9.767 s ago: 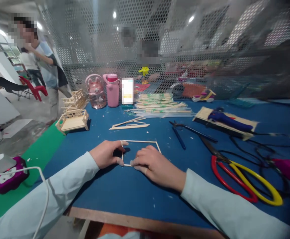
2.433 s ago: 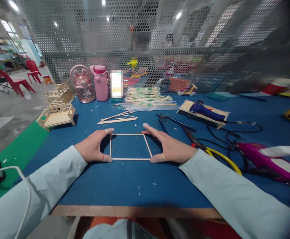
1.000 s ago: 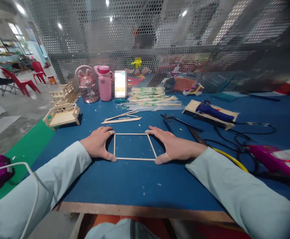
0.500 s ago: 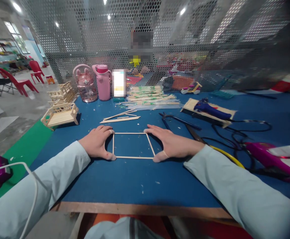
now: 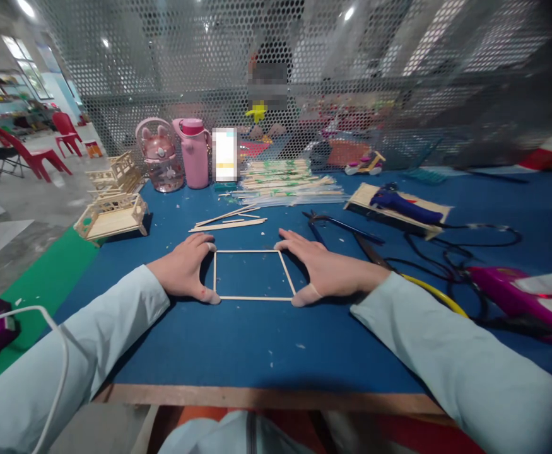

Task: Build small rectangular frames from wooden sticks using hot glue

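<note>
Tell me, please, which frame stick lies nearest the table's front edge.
The stick between the left thumb and right thumb; the others form the sides and far edge.

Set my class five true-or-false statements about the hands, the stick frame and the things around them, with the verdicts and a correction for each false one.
1. The left hand is at the left side of the stick frame. True.
2. The right hand holds the pliers. False: the right hand is at the frame's right side, and the pliers lie beyond it on the table.
3. The pink flask stands beside the rabbit-eared bottle. True.
4. The stick frame has three sides. False: it has four.
5. The blue-handled tool lies on the floor. False: the blue-handled tool rests on a wooden stand.
</note>
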A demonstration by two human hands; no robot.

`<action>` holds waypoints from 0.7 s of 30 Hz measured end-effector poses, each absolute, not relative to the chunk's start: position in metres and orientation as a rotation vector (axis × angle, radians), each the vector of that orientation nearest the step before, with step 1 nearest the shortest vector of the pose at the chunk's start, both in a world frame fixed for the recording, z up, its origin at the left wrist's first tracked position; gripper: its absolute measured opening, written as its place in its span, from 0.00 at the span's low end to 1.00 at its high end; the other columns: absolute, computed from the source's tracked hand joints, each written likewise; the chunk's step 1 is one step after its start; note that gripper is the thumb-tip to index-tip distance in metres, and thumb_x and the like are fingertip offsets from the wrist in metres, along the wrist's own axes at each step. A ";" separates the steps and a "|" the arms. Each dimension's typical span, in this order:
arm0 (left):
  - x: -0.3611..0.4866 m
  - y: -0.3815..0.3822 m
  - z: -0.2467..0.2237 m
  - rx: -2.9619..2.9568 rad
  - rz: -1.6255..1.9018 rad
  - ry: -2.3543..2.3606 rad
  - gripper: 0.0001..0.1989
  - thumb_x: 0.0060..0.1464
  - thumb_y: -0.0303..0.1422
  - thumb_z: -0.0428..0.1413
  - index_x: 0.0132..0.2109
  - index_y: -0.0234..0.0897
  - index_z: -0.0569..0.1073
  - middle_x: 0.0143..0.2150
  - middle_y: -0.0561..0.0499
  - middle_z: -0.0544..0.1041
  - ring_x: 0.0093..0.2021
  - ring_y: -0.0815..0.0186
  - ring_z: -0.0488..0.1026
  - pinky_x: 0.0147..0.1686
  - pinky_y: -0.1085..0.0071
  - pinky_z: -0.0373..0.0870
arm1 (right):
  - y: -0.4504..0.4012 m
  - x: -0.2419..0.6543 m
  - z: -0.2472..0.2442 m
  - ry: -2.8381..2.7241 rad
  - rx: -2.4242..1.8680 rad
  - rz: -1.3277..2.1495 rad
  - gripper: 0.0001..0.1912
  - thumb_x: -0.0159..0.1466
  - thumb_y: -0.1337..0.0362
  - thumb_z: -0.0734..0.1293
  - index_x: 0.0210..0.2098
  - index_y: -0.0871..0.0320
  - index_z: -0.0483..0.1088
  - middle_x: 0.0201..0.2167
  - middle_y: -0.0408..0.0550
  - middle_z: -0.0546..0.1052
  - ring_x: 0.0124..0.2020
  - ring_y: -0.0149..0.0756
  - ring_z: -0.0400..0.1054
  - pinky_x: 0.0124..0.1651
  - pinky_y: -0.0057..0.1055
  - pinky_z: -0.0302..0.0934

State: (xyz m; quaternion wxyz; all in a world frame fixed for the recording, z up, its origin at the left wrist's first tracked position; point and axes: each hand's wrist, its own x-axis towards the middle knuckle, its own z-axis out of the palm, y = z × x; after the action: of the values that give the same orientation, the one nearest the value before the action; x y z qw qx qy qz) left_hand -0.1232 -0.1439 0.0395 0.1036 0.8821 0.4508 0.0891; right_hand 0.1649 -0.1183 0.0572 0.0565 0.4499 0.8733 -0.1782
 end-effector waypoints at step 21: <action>-0.124 -0.147 0.040 2.496 0.170 1.444 0.53 0.28 0.57 0.61 0.58 0.30 0.58 0.65 0.32 0.47 0.65 0.42 0.38 0.59 0.43 0.40 | -0.119 0.165 0.057 2.610 1.387 -0.607 0.54 0.39 0.45 0.71 0.59 0.59 0.50 0.66 0.60 0.34 0.65 0.53 0.27 0.63 0.49 0.36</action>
State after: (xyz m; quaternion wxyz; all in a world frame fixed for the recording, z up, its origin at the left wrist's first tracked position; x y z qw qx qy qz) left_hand -0.1239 -0.1470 0.0395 0.1261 0.8572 0.4960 0.0584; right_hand 0.1653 -0.1189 0.0574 0.0621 0.4587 0.8634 -0.2007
